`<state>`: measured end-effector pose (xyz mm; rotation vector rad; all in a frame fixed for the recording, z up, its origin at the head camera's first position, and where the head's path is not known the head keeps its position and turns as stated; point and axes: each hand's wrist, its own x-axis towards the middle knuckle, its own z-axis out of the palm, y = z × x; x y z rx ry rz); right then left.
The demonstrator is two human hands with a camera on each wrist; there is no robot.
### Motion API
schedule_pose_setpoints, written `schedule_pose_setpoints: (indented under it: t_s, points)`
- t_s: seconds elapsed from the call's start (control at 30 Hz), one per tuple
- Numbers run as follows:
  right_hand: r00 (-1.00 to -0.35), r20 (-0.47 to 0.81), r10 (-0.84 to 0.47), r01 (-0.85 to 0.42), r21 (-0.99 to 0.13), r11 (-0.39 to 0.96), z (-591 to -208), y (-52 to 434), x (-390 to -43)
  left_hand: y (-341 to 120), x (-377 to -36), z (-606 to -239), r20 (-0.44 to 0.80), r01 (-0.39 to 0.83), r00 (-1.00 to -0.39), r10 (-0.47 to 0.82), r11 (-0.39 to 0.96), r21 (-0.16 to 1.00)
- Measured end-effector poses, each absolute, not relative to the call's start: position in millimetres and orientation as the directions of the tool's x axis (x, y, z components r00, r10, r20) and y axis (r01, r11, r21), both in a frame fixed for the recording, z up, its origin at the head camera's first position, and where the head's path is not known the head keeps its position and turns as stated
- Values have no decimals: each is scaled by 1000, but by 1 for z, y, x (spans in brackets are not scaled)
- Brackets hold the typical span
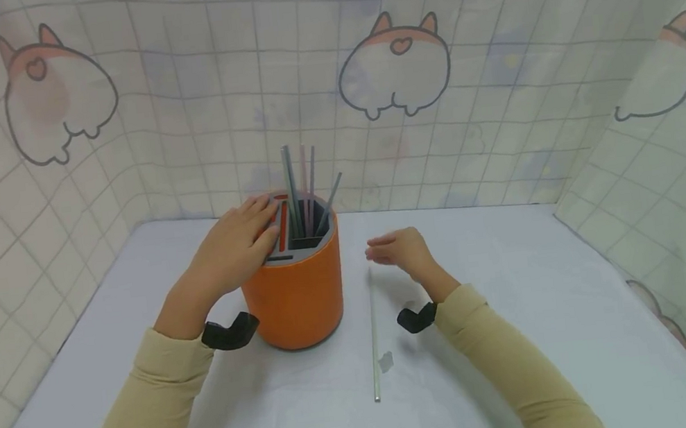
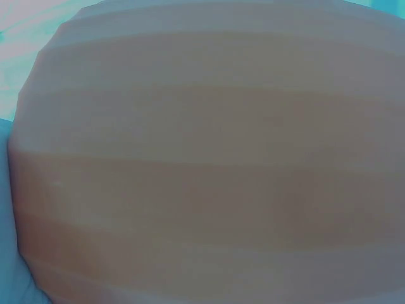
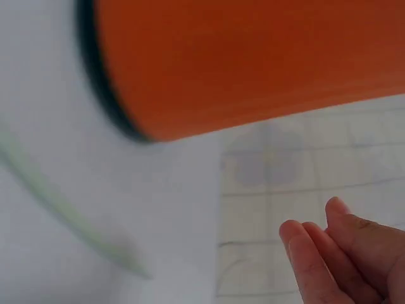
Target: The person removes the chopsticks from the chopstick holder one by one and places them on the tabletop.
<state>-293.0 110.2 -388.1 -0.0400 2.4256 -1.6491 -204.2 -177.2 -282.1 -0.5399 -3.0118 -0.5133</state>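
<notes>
An orange cylindrical desk organizer [image 1: 296,302] with a grey slotted top stands left of centre. Several thin sticks [image 1: 290,191] lean upright in its rear compartment. My left hand [image 1: 239,239] rests on the left part of that top, fingers laid fairly straight across it; the left wrist view is filled by a close, blurred brownish surface. To the organizer's right, a thin pale green stick [image 1: 373,336] lies lengthwise on the table. My right hand [image 1: 403,251] hovers near its far end, the thumb apart from fairly straight fingers and nothing between them, as the right wrist view also shows.
A small grey patch [image 1: 386,361] lies beside the stick on the white table [image 1: 519,335]. Checked cloth walls [image 1: 493,86] with cartoon animal prints enclose the table at the back and both sides.
</notes>
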Motion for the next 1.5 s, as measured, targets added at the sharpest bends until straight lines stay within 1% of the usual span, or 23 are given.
schedule_pose_setpoints:
  t_s: [0.07,0.2,0.3,0.43,0.67,0.83,1.0,1.2,1.37,1.43,1.5]
  points:
    - [-978,-82,-191,24,-957,289,-364,107,-288,-178,-203,-282,94,340,-940,327,887,314]
    - [-960,65,-271,-127,-968,219,-321,100,-275,-180,-202,-281,97,339,-941,325,887,313]
    - [-944,125,-304,-188,-964,188,-299,92,-267,-180,-203,-281,100,340,-940,326,887,312]
    - [-935,190,-300,-248,-954,167,-285,80,-263,-180,-205,-281,106,343,-939,327,887,308]
    - [-921,274,-277,-312,-944,103,-280,65,-262,-179,-206,-280,110,348,-938,330,885,310]
    - [-917,309,-253,-330,-943,41,-273,65,-257,-179,-206,-281,108,349,-937,331,882,316]
    - [-882,420,-213,-413,-907,-82,-258,70,-250,-178,-205,-281,114,350,-937,331,882,317]
    - [-827,549,-121,-515,-826,-228,-234,78,-242,-179,-204,-280,110,351,-936,334,880,320]
    - [-806,590,-42,-549,-773,-319,-216,87,-234,-179,-205,-279,106,352,-936,335,883,310]
    - [-792,611,0,-576,-746,-333,-210,91,-231,-179,-205,-278,107,350,-937,334,884,309]
    - [-795,604,48,-575,-727,-375,-203,97,-228,-179,-204,-279,109,349,-937,331,883,313]
